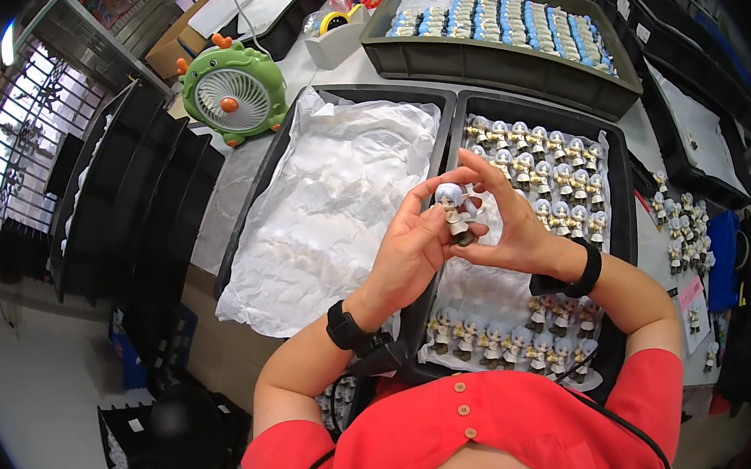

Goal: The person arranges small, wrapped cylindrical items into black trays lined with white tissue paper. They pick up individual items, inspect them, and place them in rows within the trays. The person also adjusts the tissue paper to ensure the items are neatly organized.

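At the far left a stack of empty black trays (131, 181) leans along the table edge, and behind it stands a small green fan (232, 90) with orange horns and a white grille. Next comes a black tray lined with crumpled white paper (331, 198), which covers its whole floor. Over the wall between that tray and the next one, the left hand (413, 249) comes up from the lower edge, a black band on its wrist, palm turned up and fingers curled loosely around a small figurine (457, 213) with a pale grey head and a white body. The figurine stands roughly upright in the hollow between the left hand's thumb and fingers, its feet toward the palm and its head just above the fingertips. The right hand (510, 226), also with a black wristband, meets it from the other side: its thumb and forefinger pinch at the figurine's head and upper body, while the forefinger arches up over the top. So both hands are closed on the one figurine, held between them in the air above the right tray (621, 202), where rows of like figurines (559, 171) stand on clear sheeting. Behind, a grey crate (504, 64) holds rows of blue-and-white pieces, and more figurines (677, 223) stand loose on the table at the far right.
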A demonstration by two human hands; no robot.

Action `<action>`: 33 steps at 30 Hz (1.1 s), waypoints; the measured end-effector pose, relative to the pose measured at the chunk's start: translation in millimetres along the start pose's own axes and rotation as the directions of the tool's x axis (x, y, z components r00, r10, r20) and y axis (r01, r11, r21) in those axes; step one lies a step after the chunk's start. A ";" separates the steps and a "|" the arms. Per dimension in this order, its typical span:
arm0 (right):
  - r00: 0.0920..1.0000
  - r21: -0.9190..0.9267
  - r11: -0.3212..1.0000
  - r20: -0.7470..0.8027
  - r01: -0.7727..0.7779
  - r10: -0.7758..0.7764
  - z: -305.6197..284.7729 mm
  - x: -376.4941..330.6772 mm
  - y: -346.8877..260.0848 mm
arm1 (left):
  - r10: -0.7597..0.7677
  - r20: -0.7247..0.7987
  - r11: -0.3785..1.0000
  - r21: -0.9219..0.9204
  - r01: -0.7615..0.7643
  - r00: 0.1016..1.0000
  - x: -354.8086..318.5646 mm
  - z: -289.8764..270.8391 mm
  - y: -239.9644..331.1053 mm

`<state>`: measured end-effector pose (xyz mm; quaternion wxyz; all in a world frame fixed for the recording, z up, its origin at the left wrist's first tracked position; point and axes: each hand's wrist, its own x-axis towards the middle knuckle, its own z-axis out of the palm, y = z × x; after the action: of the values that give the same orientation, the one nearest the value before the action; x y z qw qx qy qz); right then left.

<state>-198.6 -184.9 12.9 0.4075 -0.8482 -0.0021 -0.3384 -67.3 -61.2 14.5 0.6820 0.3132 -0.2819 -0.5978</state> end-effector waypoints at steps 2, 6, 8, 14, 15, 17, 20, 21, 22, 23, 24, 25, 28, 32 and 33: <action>1.000 0.000 1.000 -0.007 0.000 0.000 0.1 -0.6 -2.0 | 0.001 -0.039 1.000 -0.022 -0.001 0.999 -4.1 2.5 -1.9; 1.000 0.040 0.999 -0.010 0.011 -0.011 -0.2 -1.8 -4.5 | 0.028 -0.114 1.000 0.000 -0.028 0.993 -5.4 4.2 -7.9; 0.988 -0.135 0.979 -0.007 0.152 -0.154 -0.4 1.0 -0.1 | 0.081 -0.066 0.996 0.043 -0.079 0.994 -3.8 -0.6 -9.1; 0.994 -0.046 0.993 0.004 0.106 -0.106 10.7 -2.5 -7.3 | -0.047 -0.025 0.995 0.089 0.049 0.999 -9.0 2.7 -3.0; 0.994 0.002 0.995 -0.025 0.103 -0.103 11.7 -0.4 -7.3 | -0.062 -0.004 0.998 0.014 0.062 0.998 -8.2 3.8 0.6; 0.997 0.086 0.994 0.001 0.071 -0.071 8.2 0.9 -5.4 | -0.106 0.014 0.990 -0.095 0.107 0.994 -8.6 2.0 3.2; 0.997 0.249 0.966 0.050 -0.074 0.064 7.5 -3.0 -6.0 | -0.110 0.053 0.985 -0.130 0.116 0.992 -5.2 1.7 3.5; 0.996 0.215 0.974 0.072 -0.068 0.054 5.5 -2.7 -6.1 | -0.108 0.059 0.987 -0.117 0.114 0.992 -4.6 2.0 3.6; 0.996 0.209 0.975 0.064 -0.069 0.057 5.6 -3.2 -5.5 | -0.105 0.064 0.988 -0.104 0.111 0.992 -4.5 1.9 3.7; 0.997 0.203 0.977 0.057 -0.070 0.060 6.8 -3.9 -4.4 | -0.101 0.069 0.990 -0.091 0.108 0.992 -4.8 1.9 3.8; 0.997 0.194 0.978 0.049 -0.071 0.063 7.0 -4.3 -3.3 | -0.093 0.071 0.991 -0.087 0.099 0.993 -4.0 1.9 3.8; 0.997 0.178 0.981 0.047 -0.076 0.069 6.7 -4.6 -3.5 | -0.085 0.073 0.992 -0.082 0.091 0.994 -3.5 1.9 3.9; 1.000 0.049 0.998 0.005 -0.028 0.028 4.5 -4.4 -4.3 | -0.028 0.124 0.999 -0.035 0.032 0.992 -1.2 -3.1 2.2; 0.980 -0.141 0.980 -0.120 0.144 -0.161 9.2 -5.0 1.6 | 0.018 0.086 0.992 0.119 -0.028 0.996 -5.7 -1.1 3.7; 0.973 -0.188 0.966 -0.116 0.176 -0.200 9.4 -5.3 3.4 | 0.047 0.127 0.985 0.161 -0.067 0.991 -5.5 -1.6 4.2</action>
<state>-196.4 -179.2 3.4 0.2958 -0.8524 -0.0253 -0.4304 -64.1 -55.2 16.5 0.6520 0.3231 -0.3806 -0.5706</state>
